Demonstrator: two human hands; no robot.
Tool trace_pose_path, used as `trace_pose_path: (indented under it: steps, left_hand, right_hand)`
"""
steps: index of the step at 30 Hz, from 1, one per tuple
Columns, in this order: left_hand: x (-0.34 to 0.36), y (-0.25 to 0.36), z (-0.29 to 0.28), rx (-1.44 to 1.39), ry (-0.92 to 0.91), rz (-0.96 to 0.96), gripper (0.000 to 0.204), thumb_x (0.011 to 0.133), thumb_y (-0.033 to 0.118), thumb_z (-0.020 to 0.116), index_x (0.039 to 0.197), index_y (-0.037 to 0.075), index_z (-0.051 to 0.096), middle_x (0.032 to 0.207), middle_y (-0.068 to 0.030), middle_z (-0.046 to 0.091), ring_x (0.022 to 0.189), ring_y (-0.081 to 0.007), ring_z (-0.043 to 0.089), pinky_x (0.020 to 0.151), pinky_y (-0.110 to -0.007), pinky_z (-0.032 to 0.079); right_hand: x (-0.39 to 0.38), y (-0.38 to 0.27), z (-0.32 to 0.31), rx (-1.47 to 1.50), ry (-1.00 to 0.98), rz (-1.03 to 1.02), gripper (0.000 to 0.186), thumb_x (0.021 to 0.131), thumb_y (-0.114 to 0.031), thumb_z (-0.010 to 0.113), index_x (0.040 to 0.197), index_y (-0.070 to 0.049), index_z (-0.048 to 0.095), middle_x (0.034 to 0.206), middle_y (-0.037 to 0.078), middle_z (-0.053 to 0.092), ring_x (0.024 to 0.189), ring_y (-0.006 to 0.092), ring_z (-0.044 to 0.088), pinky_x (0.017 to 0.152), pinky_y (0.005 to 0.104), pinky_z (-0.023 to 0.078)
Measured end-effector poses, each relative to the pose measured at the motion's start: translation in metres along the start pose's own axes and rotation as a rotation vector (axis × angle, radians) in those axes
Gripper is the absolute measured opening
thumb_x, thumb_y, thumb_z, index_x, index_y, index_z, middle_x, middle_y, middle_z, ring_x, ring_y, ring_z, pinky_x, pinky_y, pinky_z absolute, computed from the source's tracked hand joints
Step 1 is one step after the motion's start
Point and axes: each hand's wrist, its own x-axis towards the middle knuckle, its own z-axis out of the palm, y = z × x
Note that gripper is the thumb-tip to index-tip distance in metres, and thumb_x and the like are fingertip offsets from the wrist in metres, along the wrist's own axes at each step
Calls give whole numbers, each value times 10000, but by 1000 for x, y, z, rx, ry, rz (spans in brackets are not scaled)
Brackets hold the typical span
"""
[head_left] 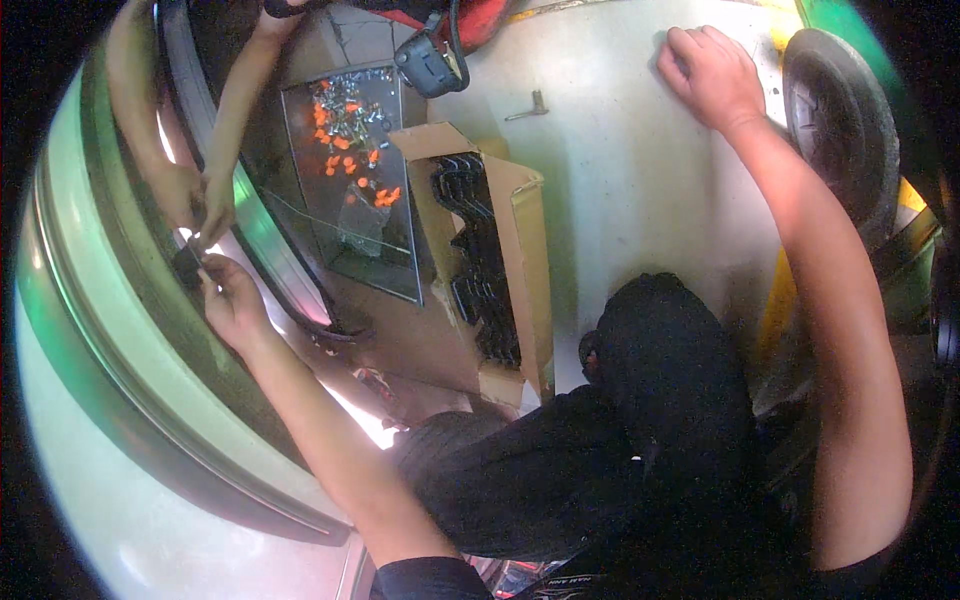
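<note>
The left hand (228,298) pinches a small dark part (187,262) with closed fingers, pressing it against the glossy pale-green panel (110,330) at the left; the part sits just above the fingertips, and the panel mirrors hand and forearm. The right hand (712,75) lies well apart, loosely curled and holding nothing, resting on the grey floor (620,190). Between the 2 hands stands an open cardboard box (525,215) of black clips (480,270), beside a clear tray (350,160) of orange and silver fasteners.

Open brown cardboard box (520,210), centre floor
</note>
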Motion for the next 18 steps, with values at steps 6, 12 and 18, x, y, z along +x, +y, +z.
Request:
trace_pose_path:
  steps: [6, 12, 18]
  left_hand:
    - [5, 9, -7, 31, 47, 13, 223, 899, -4, 544, 1087, -105, 477, 986, -191, 554, 921, -265, 567, 840, -373, 508]
    - [8, 11, -7, 37, 69, 28, 253, 893, 0, 557, 1105, -107, 469, 985, -185, 552, 899, -258, 559, 833, -366, 507]
    - [8, 6, -4, 86, 66, 62, 222, 892, -3, 559, 1078, -97, 485, 959, -163, 545, 873, -245, 548, 800, -351, 502]
  right_hand:
    - [-1, -4, 0, -5, 6, 32, 116, 836, -237, 577, 824, -124, 553, 764, 66, 562, 797, 269, 567, 740, 402, 471]
    - [0, -2, 1, 0, 22, 3, 115, 836, -235, 579, 822, -125, 553, 761, 63, 562, 794, 267, 570, 736, 404, 472]
    - [0, 2, 3, 17, 30, -19, 110, 836, -229, 581, 822, -124, 552, 750, 62, 561, 791, 261, 570, 732, 402, 471]
